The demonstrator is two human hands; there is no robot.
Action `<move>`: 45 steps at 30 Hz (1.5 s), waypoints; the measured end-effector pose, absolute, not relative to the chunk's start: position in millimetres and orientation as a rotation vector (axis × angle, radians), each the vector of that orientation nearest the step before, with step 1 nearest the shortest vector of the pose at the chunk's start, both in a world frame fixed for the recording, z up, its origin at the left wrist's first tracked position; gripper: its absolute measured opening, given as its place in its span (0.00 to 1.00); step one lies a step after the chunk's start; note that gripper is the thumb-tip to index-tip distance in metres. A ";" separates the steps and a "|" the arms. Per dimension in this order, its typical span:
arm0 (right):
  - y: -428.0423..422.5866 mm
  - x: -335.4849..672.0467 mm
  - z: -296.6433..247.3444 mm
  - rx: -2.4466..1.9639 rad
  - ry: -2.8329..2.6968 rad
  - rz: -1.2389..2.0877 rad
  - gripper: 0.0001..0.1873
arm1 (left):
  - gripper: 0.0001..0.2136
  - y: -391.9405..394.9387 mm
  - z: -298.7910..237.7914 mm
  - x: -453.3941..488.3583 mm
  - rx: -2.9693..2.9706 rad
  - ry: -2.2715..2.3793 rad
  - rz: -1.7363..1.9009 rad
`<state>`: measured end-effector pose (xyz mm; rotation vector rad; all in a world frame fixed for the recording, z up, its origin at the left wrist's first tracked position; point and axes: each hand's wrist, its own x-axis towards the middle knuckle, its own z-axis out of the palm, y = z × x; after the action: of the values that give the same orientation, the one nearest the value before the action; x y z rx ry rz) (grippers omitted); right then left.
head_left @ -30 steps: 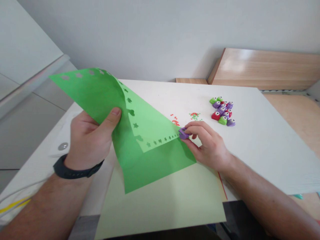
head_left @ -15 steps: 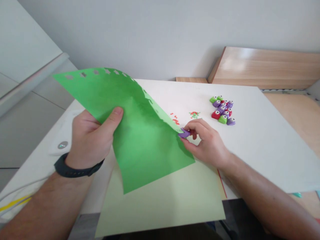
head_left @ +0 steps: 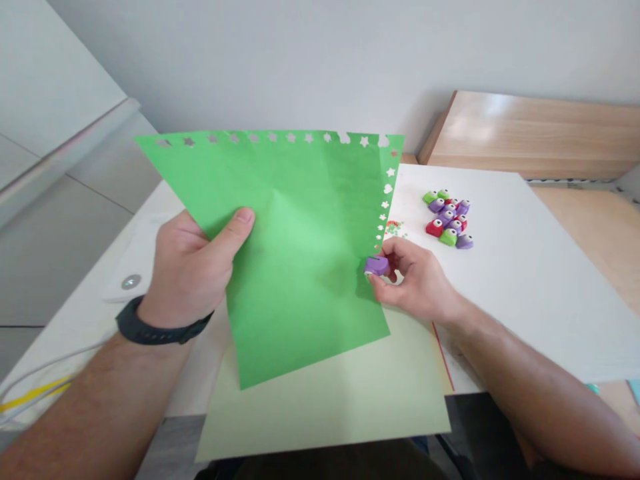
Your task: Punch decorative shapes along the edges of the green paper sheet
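Unfolded since the earlier frame: green paper sheet, previously curled over on itself, now spread open and raised above the white bench, with its far edge swung level and a soft crease left across the middle. Rows of punched stars, hearts and flowers visible along the far edge and down the right edge.

Both hands engaged, neither released. Left hand: clenched on the sheet's left side, thumb on top, fingers behind, black wristband at the wrist. Right hand: thumb and fingers pinching a purple craft punch, set at the sheet's right edge, just below the lowest cut-outs — whether paper sits inside the punch's slot, impossible to tell from this view.

Sheet position: above the near part of the bench, overlapping a pale green paper sheet lying flat. Beyond the right hand, on the bench: cluster of red, green and purple craft punches, with small red and green paper cut-outs scattered just left of it. Wooden board behind the bench.
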<state>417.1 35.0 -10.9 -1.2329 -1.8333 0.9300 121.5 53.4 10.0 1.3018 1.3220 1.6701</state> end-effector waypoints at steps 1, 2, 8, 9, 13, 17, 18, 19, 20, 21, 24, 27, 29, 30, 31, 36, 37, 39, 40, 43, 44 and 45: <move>35.3 417.2 -11.3 -1.233 -1.809 0.973 0.12 | 0.16 53.7 9.4 121.5 1.294 1.313 1.668; 35.5 417.2 -11.6 -1.233 -1.786 1.015 0.12 | 0.16 54.2 8.7 121.3 1.285 1.307 1.668; 35.3 417.9 -15.0 -1.221 -1.661 1.225 0.14 | 0.16 56.9 4.7 119.7 1.269 1.315 1.654; 35.2 417.8 -15.6 -1.217 -1.650 1.245 0.14 | 0.16 57.1 4.5 119.6 1.274 1.321 1.645; 37.0 417.5 -15.0 -1.191 -1.575 1.317 0.15 | 0.17 58.5 3.5 118.6 1.276 1.353 1.620; 41.8 419.1 -10.8 -1.158 -1.494 1.408 0.14 | 0.18 60.8 0.6 115.5 1.256 1.367 1.585; 42.7 419.8 -10.2 -1.156 -1.495 1.423 0.13 | 0.18 61.0 -0.1 114.8 1.257 1.380 1.576; 43.3 420.5 -9.9 -1.157 -1.496 1.436 0.12 | 0.19 61.0 -0.5 114.4 1.263 1.394 1.565; 43.5 421.1 -10.0 -1.160 -1.495 1.452 0.12 | 0.19 60.8 -0.6 114.2 1.271 1.405 1.549; 43.4 421.5 -10.5 -1.164 -1.487 1.471 0.11 | 0.18 60.4 -0.3 114.3 1.278 1.413 1.531; 41.8 421.3 -12.2 -1.177 -1.452 1.527 0.11 | 0.17 59.0 1.5 116.0 1.296 1.425 1.480; 40.7 419.5 -11.8 -1.174 -1.478 1.547 0.13 | 0.15 58.4 3.3 117.4 1.312 1.449 1.478; 40.8 418.2 -10.4 -1.178 -1.502 1.522 0.16 | 0.14 58.3 4.4 117.2 1.357 1.495 1.465; 41.1 417.7 -9.7 -1.186 -1.508 1.511 0.17 | 0.14 58.2 5.0 116.8 1.394 1.530 1.447; 41.5 417.5 -9.1 -1.198 -1.507 1.504 0.17 | 0.14 58.0 5.9 116.4 1.438 1.570 1.423; 42.3 418.5 -9.9 -1.280 -1.459 1.526 0.15 | 0.14 55.8 11.4 116.2 1.629 1.706 1.345; 42.2 418.7 -10.6 -1.296 -1.454 1.524 0.15 | 0.14 55.4 12.2 116.6 1.654 1.718 1.334; 42.2 418.7 -11.8 -1.318 -1.447 1.518 0.15 | 0.15 55.0 12.9 117.1 1.691 1.735 1.313; 42.3 418.6 -12.2 -1.326 -1.440 1.517 0.14 | 0.16 55.0 13.0 117.2 1.705 1.741 1.304; 42.4 417.7 -11.9 -1.339 -1.409 1.525 0.14 | 0.16 55.3 12.1 116.5 1.739 1.753 1.289; 42.5 417.4 -11.5 -1.340 -1.401 1.531 0.14 | 0.15 55.5 11.7 116.1 1.745 1.754 1.287; 42.5 417.1 -11.0 -1.342 -1.397 1.536 0.14 | 0.15 55.6 11.3 115.7 1.748 1.754 1.285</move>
<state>417.1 42.5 -11.0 -1.3418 -1.3969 1.5356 115.7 55.6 11.3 1.7479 1.7540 1.2853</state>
